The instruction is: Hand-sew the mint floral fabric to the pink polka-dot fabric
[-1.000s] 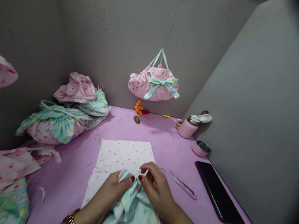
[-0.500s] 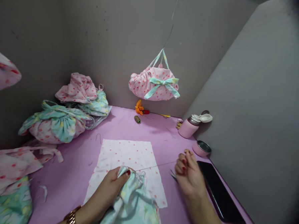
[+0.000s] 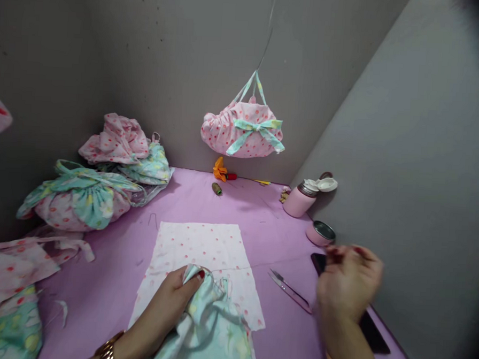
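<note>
My left hand (image 3: 176,295) is closed on the gathered top edge of a mint-green floral cloth (image 3: 211,322), thumb on top. A thin sewing thread (image 3: 257,265) runs taut from that edge to my right hand (image 3: 348,284). The right hand is raised at the right above a black flat device (image 3: 374,334), its fingers pinched and slightly blurred. Any needle in the pinch is too small to make out. Under the green cloth lies a white dotted cloth sheet (image 3: 199,247). Thread snips (image 3: 290,291) rest on the table between the sheet and my right hand.
A pink flask (image 3: 298,202) with its lid up and a pink cup (image 3: 320,233) stand by the right wall. A dotted bag (image 3: 248,130) hangs at the back over a thread spool (image 3: 217,189). Sewn bags (image 3: 86,201) pile up at left.
My right hand has moved right and drawn the thread out longer, uncovering the snips. My left hand keeps its hold on the green cloth. The whole view has shifted slightly.
</note>
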The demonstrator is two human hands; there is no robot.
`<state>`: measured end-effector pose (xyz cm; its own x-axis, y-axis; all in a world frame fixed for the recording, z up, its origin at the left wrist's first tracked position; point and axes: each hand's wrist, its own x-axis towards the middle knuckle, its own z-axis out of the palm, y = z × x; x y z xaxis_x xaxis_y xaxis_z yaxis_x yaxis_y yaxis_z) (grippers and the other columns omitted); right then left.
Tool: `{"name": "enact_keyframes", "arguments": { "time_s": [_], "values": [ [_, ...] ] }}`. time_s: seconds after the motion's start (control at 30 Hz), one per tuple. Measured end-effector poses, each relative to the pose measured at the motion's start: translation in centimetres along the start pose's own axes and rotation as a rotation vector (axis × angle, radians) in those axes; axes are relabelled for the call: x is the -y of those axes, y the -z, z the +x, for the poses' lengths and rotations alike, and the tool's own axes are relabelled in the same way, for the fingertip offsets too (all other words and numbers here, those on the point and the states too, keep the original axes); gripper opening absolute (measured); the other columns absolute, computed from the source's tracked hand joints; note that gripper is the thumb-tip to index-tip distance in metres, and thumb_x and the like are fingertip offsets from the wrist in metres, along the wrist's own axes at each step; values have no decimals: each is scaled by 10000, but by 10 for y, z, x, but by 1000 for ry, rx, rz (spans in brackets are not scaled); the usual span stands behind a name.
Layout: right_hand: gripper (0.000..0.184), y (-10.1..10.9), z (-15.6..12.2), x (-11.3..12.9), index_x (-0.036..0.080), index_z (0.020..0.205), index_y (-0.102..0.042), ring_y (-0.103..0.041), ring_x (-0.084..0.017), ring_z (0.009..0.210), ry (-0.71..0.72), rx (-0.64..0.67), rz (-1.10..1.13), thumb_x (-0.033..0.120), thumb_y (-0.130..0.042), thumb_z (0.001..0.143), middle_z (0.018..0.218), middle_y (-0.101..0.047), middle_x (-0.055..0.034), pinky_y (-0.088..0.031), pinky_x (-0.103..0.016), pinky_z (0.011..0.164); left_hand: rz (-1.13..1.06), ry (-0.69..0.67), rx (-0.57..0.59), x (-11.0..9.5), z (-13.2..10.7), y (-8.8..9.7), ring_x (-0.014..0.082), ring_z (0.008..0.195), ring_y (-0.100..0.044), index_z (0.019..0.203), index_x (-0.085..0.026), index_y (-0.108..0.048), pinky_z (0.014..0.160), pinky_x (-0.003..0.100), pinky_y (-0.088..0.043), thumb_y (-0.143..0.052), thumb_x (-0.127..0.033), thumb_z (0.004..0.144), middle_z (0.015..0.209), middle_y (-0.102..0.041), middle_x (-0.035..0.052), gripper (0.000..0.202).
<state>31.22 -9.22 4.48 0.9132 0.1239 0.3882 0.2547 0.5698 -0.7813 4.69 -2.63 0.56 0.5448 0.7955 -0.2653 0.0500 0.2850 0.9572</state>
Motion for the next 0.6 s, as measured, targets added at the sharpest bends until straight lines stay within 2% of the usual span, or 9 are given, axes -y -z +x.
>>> {"name": "enact_keyframes", "arguments": {
  "time_s": [0.07, 0.17, 0.2, 0.27, 0.3, 0.4, 0.5, 0.6],
  "values": [
    [149, -8, -29, -6, 201, 826, -508, -490, -90, 529, -262, 314, -186, 162, -600, 715, 597, -508, 62, -405, -200, 532, -23, 1, 4, -1, -1, 0, 109, 536, -413, 660, -169, -512, 504, 194, -338, -530, -347, 819, 579, -466, -43, 239],
    [173, -18, -78, -13, 174, 857, -547, -414, -81, 499, -593, 893, -390, 228, -631, 716, 613, -495, 47, -313, -177, 447, -43, 3, 26, -4, -3, -1, 106, 544, -415, 672, -165, -527, 510, 193, -344, -542, -359, 815, 589, -475, -42, 242],
    [172, -21, -91, -13, 168, 854, -562, -368, -75, 473, -672, 1059, -407, 263, -630, 727, 576, -455, 59, -275, -174, 426, -47, 3, 31, -5, -3, -1, 106, 555, -421, 686, -161, -541, 519, 193, -351, -553, -355, 809, 603, -487, -39, 230],
    [152, -24, -107, -12, 148, 757, -584, -358, -76, 495, -646, 1258, -429, 297, -612, 755, 555, -434, 53, -270, -182, 454, -59, 3, 19, -6, -3, -1, 103, 557, -421, 697, -156, -549, 522, 191, -353, -576, -349, 793, 608, -490, -40, 218],
    [176, -25, -111, -10, 141, 711, -581, -361, -78, 510, -607, 1296, -441, 305, -595, 773, 555, -433, 47, -272, -187, 469, -68, 1, 3, -5, -3, 0, 99, 545, -413, 684, -158, -537, 512, 189, -347, -585, -351, 785, 595, -479, -45, 223],
    [231, -26, -111, -8, 138, 661, -546, -357, -82, 525, -548, 1293, -476, 315, -554, 810, 561, -425, 40, -260, -195, 480, -87, 2, -45, -3, -1, 1, 89, 498, -376, 628, -173, -475, 471, 186, -314, -610, -366, 758, 546, -434, -64, 269],
    [196, -25, -106, -6, 154, 733, -521, -342, -85, 514, -512, 1273, -492, 317, -513, 843, 574, -400, 49, -258, -194, 470, -89, 26, -40, -3, -1, 0, 90, 493, -377, 621, -178, -469, 467, 185, -305, -616, -378, 747, 538, -437, -66, 279],
    [175, -25, -106, -1, 175, 801, -496, -369, -99, 531, -331, 1213, -509, 292, -414, 902, 604, -405, 42, -293, -203, 491, -92, 23, -65, -7, -4, -2, 98, 509, -403, 634, -176, -496, 482, 187, -318, -616, -379, 743, 549, -460, -59, 260]
  ]
}}
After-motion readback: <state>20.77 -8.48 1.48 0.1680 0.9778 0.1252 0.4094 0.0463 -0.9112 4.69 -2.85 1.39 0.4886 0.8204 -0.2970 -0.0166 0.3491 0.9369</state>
